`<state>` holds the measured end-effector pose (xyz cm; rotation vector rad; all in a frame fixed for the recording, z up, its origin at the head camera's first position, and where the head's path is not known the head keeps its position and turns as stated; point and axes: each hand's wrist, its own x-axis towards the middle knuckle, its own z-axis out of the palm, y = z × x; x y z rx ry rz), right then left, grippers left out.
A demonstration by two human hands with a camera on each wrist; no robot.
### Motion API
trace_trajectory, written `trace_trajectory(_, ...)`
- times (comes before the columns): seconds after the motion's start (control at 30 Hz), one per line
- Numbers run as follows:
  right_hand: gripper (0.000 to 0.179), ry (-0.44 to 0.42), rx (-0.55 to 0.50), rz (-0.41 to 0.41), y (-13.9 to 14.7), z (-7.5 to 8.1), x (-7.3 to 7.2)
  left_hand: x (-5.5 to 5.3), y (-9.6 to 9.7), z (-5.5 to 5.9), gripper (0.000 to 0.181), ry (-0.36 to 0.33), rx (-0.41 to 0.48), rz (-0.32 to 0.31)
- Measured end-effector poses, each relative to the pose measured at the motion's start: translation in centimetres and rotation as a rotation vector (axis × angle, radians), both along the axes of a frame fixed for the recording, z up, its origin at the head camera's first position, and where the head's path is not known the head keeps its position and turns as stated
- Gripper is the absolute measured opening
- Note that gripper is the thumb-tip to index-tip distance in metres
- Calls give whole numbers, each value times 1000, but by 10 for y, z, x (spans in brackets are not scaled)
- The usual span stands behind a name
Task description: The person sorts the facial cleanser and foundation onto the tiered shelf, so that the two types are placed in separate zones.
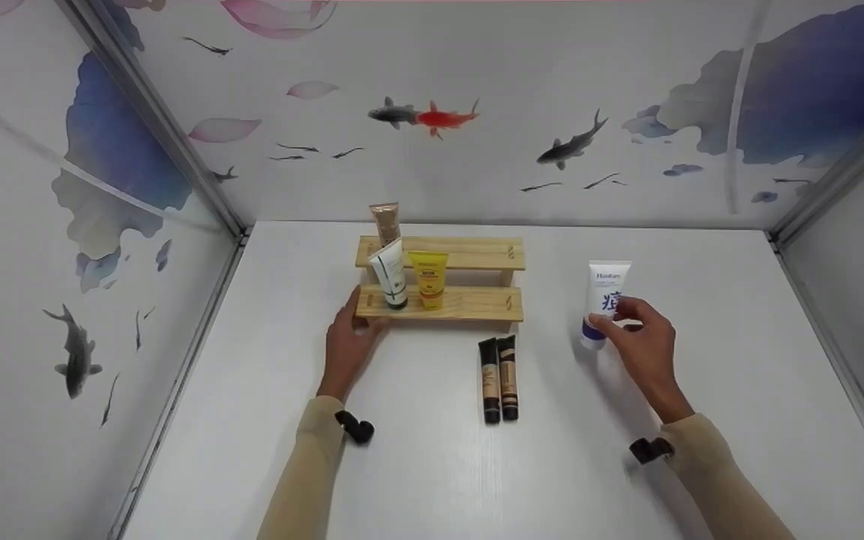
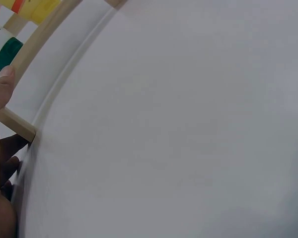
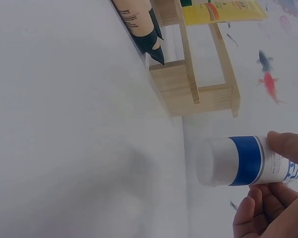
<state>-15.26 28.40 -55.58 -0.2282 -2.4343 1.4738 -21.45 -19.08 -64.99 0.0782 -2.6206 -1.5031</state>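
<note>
A two-step wooden rack [image 1: 477,304] stands on the white table. My left hand [image 1: 349,337] holds its left end, with the thumb [image 2: 7,74] on the front edge of the lower step and the other fingers at the side. On that step stand a white tube with a dark green cap [image 1: 390,277] and a yellow tube [image 1: 430,281]. To the right of the rack, my right hand [image 1: 646,337] pinches a white and blue tube [image 1: 608,281] between thumb and fingers, cap down. The right wrist view shows the tube's white cap [image 3: 213,161] above the table.
A brown-gold tube [image 1: 385,221] stands on the upper step. Two beige tubes with black ends, a left one [image 1: 490,382] and a right one [image 1: 508,379], lie side by side before the rack. Printed panels [image 1: 312,187] enclose the table at the back and sides.
</note>
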Motion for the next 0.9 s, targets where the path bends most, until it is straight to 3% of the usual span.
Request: trace_trajectory(0.9,43,92,-32,29,-11,20,1,-3,0,-4,98,46,-30,-1)
